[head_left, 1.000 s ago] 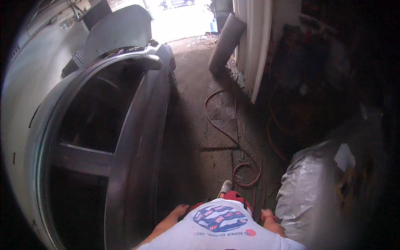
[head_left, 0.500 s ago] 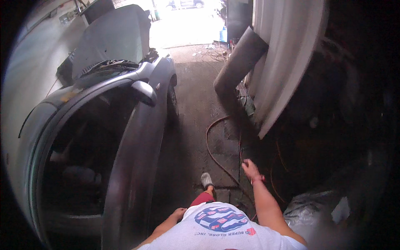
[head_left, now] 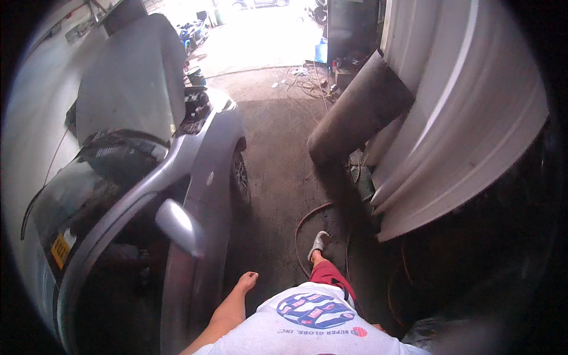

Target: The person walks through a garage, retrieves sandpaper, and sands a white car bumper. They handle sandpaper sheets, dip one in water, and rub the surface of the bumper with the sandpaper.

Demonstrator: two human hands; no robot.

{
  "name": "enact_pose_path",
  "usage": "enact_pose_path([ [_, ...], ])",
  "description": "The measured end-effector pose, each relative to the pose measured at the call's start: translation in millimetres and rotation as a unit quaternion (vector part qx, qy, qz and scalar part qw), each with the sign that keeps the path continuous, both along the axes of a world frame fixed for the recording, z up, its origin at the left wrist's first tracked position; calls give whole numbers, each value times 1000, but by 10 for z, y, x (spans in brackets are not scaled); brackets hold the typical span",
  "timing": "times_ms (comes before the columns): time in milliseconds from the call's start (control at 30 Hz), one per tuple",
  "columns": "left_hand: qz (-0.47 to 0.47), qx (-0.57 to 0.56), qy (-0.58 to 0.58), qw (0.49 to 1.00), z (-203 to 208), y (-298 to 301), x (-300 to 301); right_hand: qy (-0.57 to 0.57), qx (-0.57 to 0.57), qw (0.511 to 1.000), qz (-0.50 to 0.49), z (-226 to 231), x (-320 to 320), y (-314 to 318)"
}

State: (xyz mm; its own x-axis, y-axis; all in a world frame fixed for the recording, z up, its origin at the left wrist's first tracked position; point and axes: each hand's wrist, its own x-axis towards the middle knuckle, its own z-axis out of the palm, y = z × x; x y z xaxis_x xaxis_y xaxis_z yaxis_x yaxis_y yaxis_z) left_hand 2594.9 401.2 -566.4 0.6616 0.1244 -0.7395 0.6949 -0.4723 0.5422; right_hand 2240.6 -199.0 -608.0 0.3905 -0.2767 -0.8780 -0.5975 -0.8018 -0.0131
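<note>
My left hand (head_left: 248, 280) swings forward beside the silver car (head_left: 204, 177), its fingers loosely curled in and nothing seen in them. A gap of dark floor lies between that hand and the car's door. Only a sliver of skin from my right arm (head_left: 378, 328) shows at the right edge of my shirt; the hand itself is hidden. On the car's near side sits a silver wing mirror (head_left: 180, 228), and its bonnet (head_left: 133, 77) is raised.
A reddish hose (head_left: 305, 222) curves over the dark floor (head_left: 275, 154) near my forward foot. To the right are a large dark bent panel (head_left: 361, 106) and pale corrugated sheets (head_left: 438, 148). A blue water container (head_left: 320, 52) stands by the bright doorway, with tangled cables (head_left: 305, 83) nearby.
I have walked forward, so the car's mirror and the panels are nearer. My left hand has swung forward; my right hand has dropped back out of sight. My other foot is now in front.
</note>
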Motion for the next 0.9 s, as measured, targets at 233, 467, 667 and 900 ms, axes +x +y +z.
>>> enact_pose_path([
  [233, -44, 8, 66, 997, -185, -887, 1809, -78, -65, 993, -64, -584, 3818, -1028],
  [467, 60, 30, 67, 995, 270, -1057, 3778, -485, 134, 856, -116, 1249, 9301, -225],
  [667, 50, -10, 168, 985, -181, -794, 5399, -512, 154, 844, -46, 1432, 11789, 327],
  [900, -20, 12, 49, 998, -485, -165, 7464, -35, 155, 983, -94, 33, 12252, 211],
])
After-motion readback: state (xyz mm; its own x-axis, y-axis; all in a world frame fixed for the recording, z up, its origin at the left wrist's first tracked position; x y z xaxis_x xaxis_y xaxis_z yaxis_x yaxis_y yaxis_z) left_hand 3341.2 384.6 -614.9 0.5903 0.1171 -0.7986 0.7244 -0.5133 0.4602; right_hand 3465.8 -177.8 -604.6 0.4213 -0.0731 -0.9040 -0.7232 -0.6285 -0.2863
